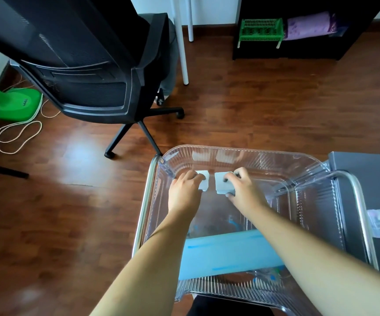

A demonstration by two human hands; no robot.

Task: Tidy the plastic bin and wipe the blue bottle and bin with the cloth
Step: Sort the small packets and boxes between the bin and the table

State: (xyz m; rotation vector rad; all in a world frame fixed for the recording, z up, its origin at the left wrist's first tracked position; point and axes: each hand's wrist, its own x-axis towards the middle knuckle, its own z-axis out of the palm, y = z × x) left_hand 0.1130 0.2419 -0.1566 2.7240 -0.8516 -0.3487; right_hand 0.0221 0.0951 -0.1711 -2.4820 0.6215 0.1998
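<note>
A clear ribbed plastic bin rests on a chrome metal frame in front of me. Both my arms reach into it. My left hand presses on a small white-blue pad at the bin's far wall. My right hand grips a second small pale-blue pad right beside it. A wide light-blue sheet lies across the near part of the bin, under my forearms. Whether either pad is the cloth is unclear. No blue bottle can be made out.
A black office chair stands on the wooden floor to the left. A green fan base with a coiled cord sits far left. A dark surface borders the bin on the right. White table legs and a black shelf stand beyond.
</note>
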